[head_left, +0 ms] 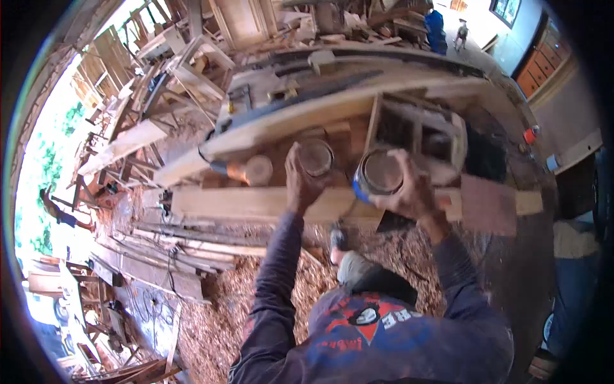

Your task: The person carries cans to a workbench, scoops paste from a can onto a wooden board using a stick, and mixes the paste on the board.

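Observation:
My left hand (302, 184) is wrapped round the side of a round open-topped can (315, 157), seen from above with a brownish inside. A second, larger can (382, 171), with some blue on its side, is gripped by my right hand (412, 192), fingers over its right rim. Both cans are over the workbench, a short gap apart; I cannot tell whether they touch it. Left of my left hand is a pale round piece (258, 170) beside an orange and black object (233, 170), too blurred to name.
Long planks (243, 203) lie across the workbench. Behind the right can stands a wooden frame (416, 131); a reddish-brown flat piece (488, 205) lies right. Wood shavings (224, 320) and stacked boards (173, 249) cover the floor. A person (64, 214) is at far left.

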A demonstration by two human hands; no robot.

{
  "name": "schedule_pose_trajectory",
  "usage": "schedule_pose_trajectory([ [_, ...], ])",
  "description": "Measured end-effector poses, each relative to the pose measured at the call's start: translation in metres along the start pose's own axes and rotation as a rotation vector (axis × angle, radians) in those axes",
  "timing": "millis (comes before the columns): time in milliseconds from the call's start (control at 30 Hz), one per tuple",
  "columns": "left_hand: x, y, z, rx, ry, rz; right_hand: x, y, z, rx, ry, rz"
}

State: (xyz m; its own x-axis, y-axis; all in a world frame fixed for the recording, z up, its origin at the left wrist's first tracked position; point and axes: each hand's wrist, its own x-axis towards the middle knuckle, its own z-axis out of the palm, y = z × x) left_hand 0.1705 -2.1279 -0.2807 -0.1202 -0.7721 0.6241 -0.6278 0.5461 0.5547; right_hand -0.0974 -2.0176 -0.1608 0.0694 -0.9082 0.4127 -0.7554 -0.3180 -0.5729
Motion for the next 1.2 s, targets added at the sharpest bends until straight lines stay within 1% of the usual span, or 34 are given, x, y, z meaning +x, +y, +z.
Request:
schedule_pose_trajectory([
  [33,0.01,-0.022,0.014,0.018,0.003,0.06,0.026,0.009,0.018,-0.001,0.048,-0.069],
  [67,0.023,-0.03,0.023,-0.005,-0.054,-0.042,0.046,0.01,0.031,0.031,-0.036,-0.005],
  [100,0.022,-0.038,0.027,-0.027,-0.133,-0.168,0.056,0.012,0.049,0.047,-0.053,0.021],
  [200,0.036,-0.068,0.035,-0.012,-0.244,-0.286,0.089,0.015,0.094,0.021,-0.149,0.03],
  [233,0.043,-0.065,0.029,-0.016,-0.254,-0.31,0.095,0.019,0.109,0.022,-0.173,0.041],
  [300,0.053,-0.055,0.017,0.182,-0.457,-0.401,0.097,0.033,0.138,-0.092,-0.168,0.071],
  [333,0.052,-0.056,0.014,0.104,-0.485,-0.433,0.101,0.037,0.141,-0.097,-0.178,0.084],
  [367,0.042,-0.058,0.017,0.089,-0.518,-0.44,0.101,0.045,0.15,-0.103,-0.192,0.117],
  [433,0.011,-0.059,0.018,-0.052,-0.422,-0.378,0.094,0.057,0.168,-0.149,-0.151,0.188],
  [500,-0.021,-0.052,0.01,-0.026,-0.466,-0.389,0.093,0.057,0.162,-0.176,-0.196,0.233],
  [567,-0.051,-0.055,0.002,0.323,-0.693,-0.358,0.088,0.055,0.153,-0.231,-0.193,0.217],
  [600,-0.053,-0.059,-0.007,0.382,-0.696,-0.265,0.088,0.047,0.143,-0.227,-0.201,0.256],
  [633,-0.052,-0.065,-0.01,0.367,-0.705,-0.269,0.083,0.041,0.139,-0.238,-0.211,0.266],
  [700,-0.044,-0.08,-0.008,0.374,-0.733,-0.338,0.072,0.029,0.133,-0.184,-0.036,0.194],
  [733,-0.027,-0.081,-0.005,0.446,-0.668,-0.346,0.07,0.022,0.132,-0.176,0.015,0.165],
  [767,-0.013,-0.086,-0.004,0.432,-0.671,-0.361,0.068,0.015,0.135,-0.185,-0.001,0.164],
  [833,0.002,-0.093,-0.006,0.367,-1.098,-0.503,0.063,0.001,0.137,-0.174,0.004,0.228],
  [867,-0.002,-0.093,-0.013,0.357,-1.11,-0.44,0.065,-0.01,0.14,-0.205,0.019,0.225],
  [900,-0.01,-0.091,-0.022,0.337,-1.103,-0.445,0.068,-0.019,0.142,-0.222,0.01,0.216],
  [967,-0.036,-0.085,-0.051,0.452,-0.913,-0.108,0.068,-0.035,0.146,-0.124,-0.032,0.444],
  [1000,-0.046,-0.086,-0.065,0.484,-0.948,-0.049,0.065,-0.034,0.146,0.035,-0.099,0.646],
  [1033,-0.054,-0.09,-0.078,0.475,-0.942,-0.044,0.067,-0.027,0.147,0.025,-0.093,0.644],
  [1100,-0.068,-0.1,-0.104,0.516,-0.939,0.174,0.071,-0.001,0.152,0.209,-0.231,0.924],
  [1133,-0.081,-0.108,-0.113,0.488,-0.909,0.199,0.064,0.024,0.159,0.324,-0.237,1.019],
  [1167,-0.088,-0.108,-0.122,0.486,-0.903,0.205,0.065,0.017,0.16,0.32,-0.23,1.016],
  [1200,-0.093,-0.109,-0.129,0.454,-0.929,0.188,0.072,0.008,0.163,0.608,-0.183,1.115],
])
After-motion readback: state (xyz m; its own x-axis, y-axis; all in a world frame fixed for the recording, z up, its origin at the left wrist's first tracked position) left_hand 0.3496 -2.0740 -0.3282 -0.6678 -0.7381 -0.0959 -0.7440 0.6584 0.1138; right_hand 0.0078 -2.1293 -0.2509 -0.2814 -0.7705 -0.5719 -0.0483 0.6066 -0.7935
